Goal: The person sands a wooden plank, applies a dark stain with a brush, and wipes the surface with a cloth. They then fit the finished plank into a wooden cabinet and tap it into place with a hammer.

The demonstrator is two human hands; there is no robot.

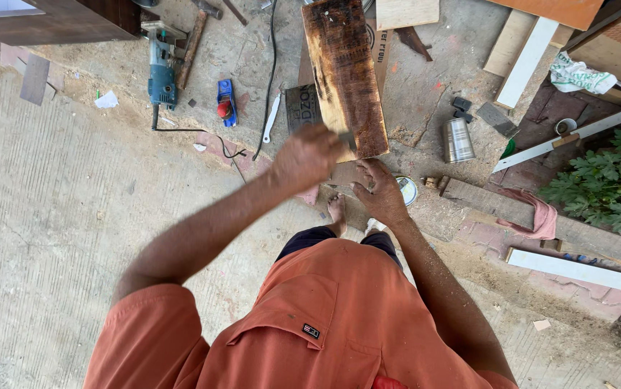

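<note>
Head view looked straight down on one person in an orange shirt standing on a concrete floor (pixel 51 216), with two bare hands out in front. One dark, scorched-looking wooden board (pixel 345 72) lay lengthwise away from the person, its near end just above the bare feet. The left hand (pixel 309 157) was blurred at the board's near left corner, its grip curled around one thin flat metal blade (pixel 347 139) that rested on the board's near edge; how tightly the fingers closed could not be told through the blur. The right hand (pixel 379 191) sat just below the board's near end, fingers spread flat and touching the underside edge, its grip wide and clasping nothing.

Left of the board lay one teal electric power tool (pixel 161 68) with a black cord, one wooden-handled hammer (pixel 193 36) just beside it, and one small blue-and-red tool (pixel 226 101) nearer the board. Right of the board stood one shiny metal cup (pixel 458 139), well apart from both hands, and one small round tin (pixel 407 190) lay just beside the right hand. Three long white strips of wood were scattered farther right, near one pink cloth (pixel 537 216) and one green leafy plant (pixel 606 180).
</note>
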